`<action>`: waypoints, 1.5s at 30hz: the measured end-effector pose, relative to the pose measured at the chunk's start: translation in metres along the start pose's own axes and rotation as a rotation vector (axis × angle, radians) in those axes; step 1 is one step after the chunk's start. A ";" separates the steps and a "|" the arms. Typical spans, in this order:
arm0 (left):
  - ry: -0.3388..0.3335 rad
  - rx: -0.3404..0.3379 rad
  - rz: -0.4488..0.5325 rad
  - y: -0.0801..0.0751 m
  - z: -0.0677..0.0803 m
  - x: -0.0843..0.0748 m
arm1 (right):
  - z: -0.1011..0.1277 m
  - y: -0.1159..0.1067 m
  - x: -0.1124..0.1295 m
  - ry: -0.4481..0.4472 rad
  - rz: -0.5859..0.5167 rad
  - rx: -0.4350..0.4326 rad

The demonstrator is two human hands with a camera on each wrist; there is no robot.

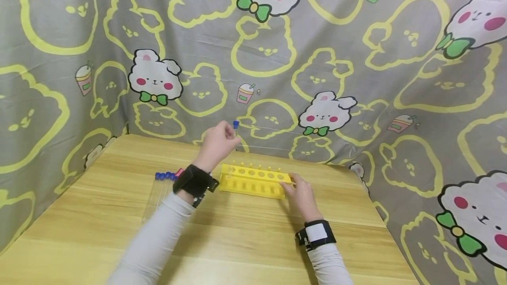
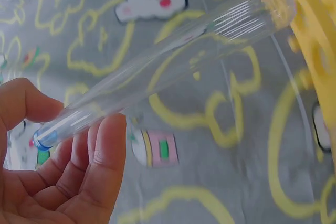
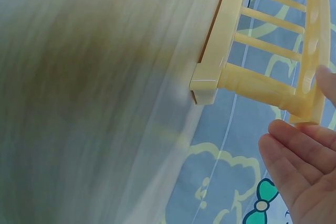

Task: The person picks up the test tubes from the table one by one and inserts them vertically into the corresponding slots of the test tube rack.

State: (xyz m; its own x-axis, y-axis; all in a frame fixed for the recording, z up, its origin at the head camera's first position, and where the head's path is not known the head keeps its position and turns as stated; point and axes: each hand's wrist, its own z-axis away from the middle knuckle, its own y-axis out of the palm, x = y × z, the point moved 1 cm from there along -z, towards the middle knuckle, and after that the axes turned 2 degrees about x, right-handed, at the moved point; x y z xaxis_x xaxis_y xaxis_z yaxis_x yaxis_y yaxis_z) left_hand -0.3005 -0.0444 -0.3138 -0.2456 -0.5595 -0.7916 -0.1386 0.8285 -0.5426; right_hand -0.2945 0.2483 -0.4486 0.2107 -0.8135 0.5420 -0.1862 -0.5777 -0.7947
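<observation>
Tube (image 2: 173,61), clear, blue cap: we pinch it at the cap end in our left hand (image 1: 217,144), raised above the yellow rack (image 1: 253,180). Right hand (image 1: 302,195): fingers lightly bent against the rack's right end. Spare capped tubes (image 1: 160,188) lie left on the table (image 1: 245,236).

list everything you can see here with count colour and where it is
test tube in hand: one, clear with blue cap, held up above the left end of the rack
test tube rack: one, yellow, middle of the table
spare test tubes: several, clear with blue caps, lying on the table left of the rack
table: one, light wood
backdrop cloth: one, grey with yellow outlines and white bunnies, behind and at both sides
left hand: pinches the test tube in hand
right hand: touches the rack's right end
</observation>
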 end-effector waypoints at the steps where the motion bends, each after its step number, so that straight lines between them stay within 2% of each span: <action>1: 0.016 0.004 0.005 0.006 -0.002 -0.005 | 0.000 0.000 0.000 -0.003 -0.002 -0.002; 6: 0.067 0.010 0.015 0.029 -0.005 -0.027 | 0.001 0.001 -0.001 -0.017 -0.002 -0.011; 12: 0.108 0.026 0.046 0.049 -0.006 -0.047 | 0.001 0.000 0.000 -0.010 -0.010 -0.004; 23: 0.196 0.053 0.088 0.090 -0.005 -0.065 | 0.001 -0.002 0.001 -0.045 -0.006 -0.026; 32: 0.254 0.042 0.105 0.118 -0.006 -0.065 | 0.001 -0.003 0.002 -0.058 -0.009 -0.048; 45: 0.209 0.091 0.069 0.144 -0.009 -0.041 | 0.001 -0.002 0.000 -0.067 -0.002 -0.050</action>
State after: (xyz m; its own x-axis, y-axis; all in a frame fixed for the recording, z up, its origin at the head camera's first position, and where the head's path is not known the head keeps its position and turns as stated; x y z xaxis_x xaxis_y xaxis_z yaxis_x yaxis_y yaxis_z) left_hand -0.3193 0.0979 -0.3566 -0.4457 -0.4768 -0.7576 -0.0301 0.8538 -0.5197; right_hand -0.2936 0.2496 -0.4471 0.2747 -0.8068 0.5231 -0.2331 -0.5837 -0.7778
